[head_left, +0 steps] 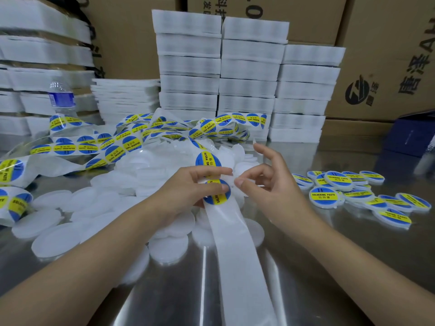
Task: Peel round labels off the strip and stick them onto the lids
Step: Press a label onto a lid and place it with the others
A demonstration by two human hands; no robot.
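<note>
My left hand point(188, 188) grips the label strip point(208, 161), its thumb lying on a round blue-and-yellow label point(216, 196) that sits on the backing. The empty white backing point(240, 267) trails toward me over the metal table. My right hand point(268, 182) hovers just right of that label. Its thumb and forefinger are close together with nothing visible between them, and the other fingers are raised. Plain white lids point(141, 168) are heaped behind and left of my hands. Labelled lids point(339, 182) lie in a cluster on the right.
More label strip point(131, 142) winds across the back and left of the table. Stacks of white foam trays point(247, 67) stand behind, with a water bottle point(61, 95) at the left, cardboard boxes point(388, 55) along the wall and a dark blue box point(412, 135) at the right.
</note>
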